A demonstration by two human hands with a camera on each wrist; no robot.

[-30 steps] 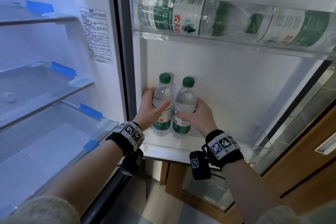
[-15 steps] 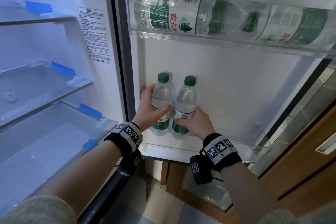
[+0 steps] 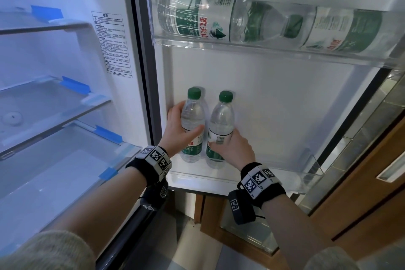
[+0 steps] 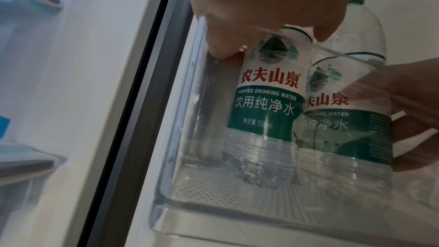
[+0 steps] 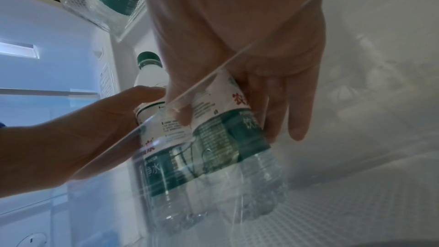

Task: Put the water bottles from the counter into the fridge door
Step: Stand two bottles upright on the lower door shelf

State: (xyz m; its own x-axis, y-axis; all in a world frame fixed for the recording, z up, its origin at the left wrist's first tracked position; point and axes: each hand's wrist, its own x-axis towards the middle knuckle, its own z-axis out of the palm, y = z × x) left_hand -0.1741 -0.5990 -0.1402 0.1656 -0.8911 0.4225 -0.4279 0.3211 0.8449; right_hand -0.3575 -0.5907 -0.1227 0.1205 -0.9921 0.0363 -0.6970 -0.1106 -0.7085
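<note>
Two small clear water bottles with green caps and green-white labels stand upright side by side in the lower fridge door bin (image 3: pixel 252 178). My left hand (image 3: pixel 178 129) grips the left bottle (image 3: pixel 192 116) around its middle, thumb across the front. My right hand (image 3: pixel 234 149) grips the right bottle (image 3: pixel 221 118) at its label. In the left wrist view the left bottle (image 4: pixel 268 100) sits near the bin's left wall with the right bottle (image 4: pixel 344 112) touching it. The right wrist view shows my fingers (image 5: pixel 273 115) curled round the right bottle (image 5: pixel 213 147).
An upper door bin (image 3: pixel 263 48) holds two large water bottles lying on their sides. The lower bin continues to the right of the two bottles. Left is the fridge interior with glass shelves (image 3: pixel 50 105) and a drawer. A wooden cabinet (image 3: pixel 361 215) stands at the right.
Both bottles sit slightly lower and deeper in the bin than a second ago. My hands keep their grips and have barely shifted.
</note>
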